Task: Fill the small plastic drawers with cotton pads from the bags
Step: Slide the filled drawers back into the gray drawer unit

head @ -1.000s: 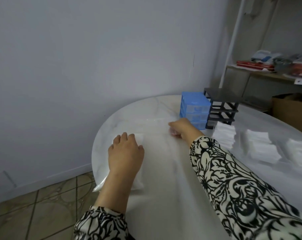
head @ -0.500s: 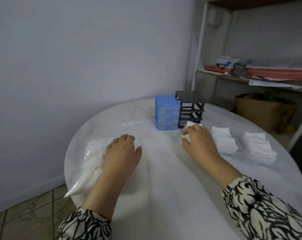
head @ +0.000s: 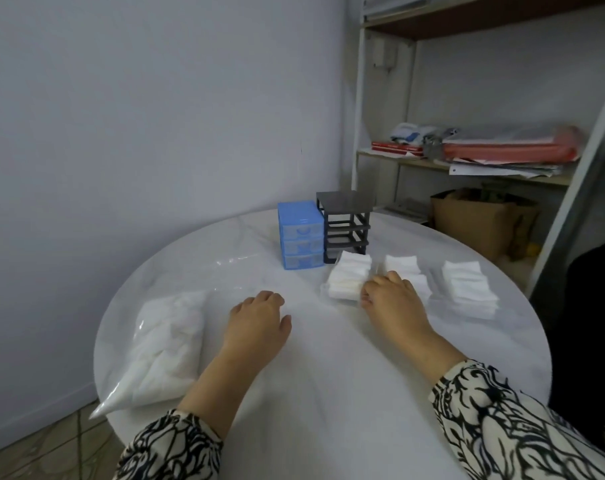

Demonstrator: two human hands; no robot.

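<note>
A blue three-drawer unit stands at the far side of the round white table, with an empty black drawer frame touching its right side. In front of the frame sits a clear drawer stacked with white cotton pads. My right hand grips that drawer's right side with curled fingers. Two more piles of pads lie further right. A clear bag of cotton pads lies at the table's left edge. My left hand rests palm down on the table, right of the bag, holding nothing.
A flat clear plastic bag lies left of the blue unit. A white wall is behind the table. A shelf rack with papers stands at the back right, a cardboard box below it. Tiled floor shows at the lower left.
My left hand lifted off the bag and slid right onto bare table. My right hand carried the pads from beside the blue unit rightward to the spot before the black frame. The view turned right.
</note>
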